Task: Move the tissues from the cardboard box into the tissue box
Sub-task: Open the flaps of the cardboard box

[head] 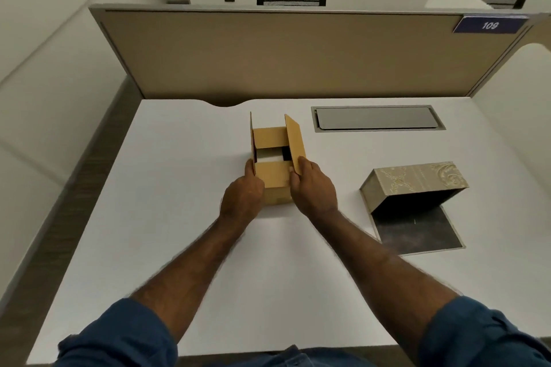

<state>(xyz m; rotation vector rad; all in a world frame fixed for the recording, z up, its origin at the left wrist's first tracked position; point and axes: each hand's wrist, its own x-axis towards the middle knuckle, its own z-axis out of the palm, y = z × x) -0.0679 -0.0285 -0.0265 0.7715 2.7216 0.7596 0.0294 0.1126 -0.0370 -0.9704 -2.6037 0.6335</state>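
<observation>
On the white desk [149, 217], both arms reach forward, the left hand [243, 191] and right hand [313, 185] each gripping a raised side flap of the cardboard box [275, 182], white tissues [269, 154] inside, tissue box [417, 188] open well to the right.

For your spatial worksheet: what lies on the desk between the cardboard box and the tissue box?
Nothing: in the head view, only bare white desk separates the cardboard box from the tissue box.

cardboard box [272, 176] opening narrowed by two inner flaps, side flaps upright, bare desk [167, 188] all around
</observation>
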